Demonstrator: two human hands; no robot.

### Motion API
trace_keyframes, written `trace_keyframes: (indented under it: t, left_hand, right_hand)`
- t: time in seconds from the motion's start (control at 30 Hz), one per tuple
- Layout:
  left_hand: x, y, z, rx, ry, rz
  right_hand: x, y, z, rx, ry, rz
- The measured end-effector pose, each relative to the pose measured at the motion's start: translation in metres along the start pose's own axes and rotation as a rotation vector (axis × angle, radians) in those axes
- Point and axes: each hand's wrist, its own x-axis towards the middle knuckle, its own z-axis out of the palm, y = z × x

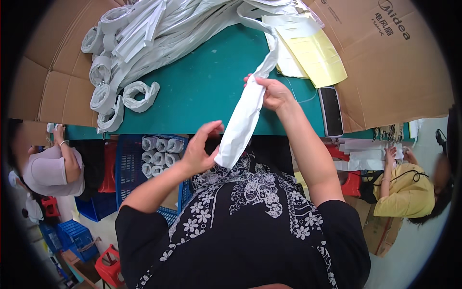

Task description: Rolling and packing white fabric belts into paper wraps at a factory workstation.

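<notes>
A long white fabric strip (243, 120) hangs from the pile on the green table (207, 86) down toward my lap. My right hand (272, 91) pinches the strip near the table's front edge. My left hand (202, 147) is lower, fingers spread, touching the strip's lower end at its left side without closing on it. A heap of loose white strips (192, 24) lies at the back of the table. Several rolled-up strips (103, 91) lie at the table's left.
A blue crate (130, 159) with several white rolls (156, 154) stands below the table edge on my left. A black phone (331, 111) and yellow and white sheets (313, 53) lie at right. Cardboard walls (385, 72) surround the table. Other people sit at far left (48, 168) and right (404, 188).
</notes>
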Motion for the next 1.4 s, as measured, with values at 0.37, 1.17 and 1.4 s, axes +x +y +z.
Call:
trace_keyframes:
  t: [0.37,1.17,1.4]
  left_hand:
    - [-0.049,-0.015,0.038,-0.457,0.692,-0.215]
    - [-0.085,-0.026,0.038,-0.788,0.474,-0.783]
    - [-0.102,-0.028,0.021,-0.857,0.244,-0.898]
  right_hand:
    - [0.014,-0.002,0.007,0.082,0.137,-0.092]
    - [0.042,0.023,0.023,-0.078,0.143,-0.245]
    - [0.043,0.020,0.030,-0.041,0.179,-0.163]
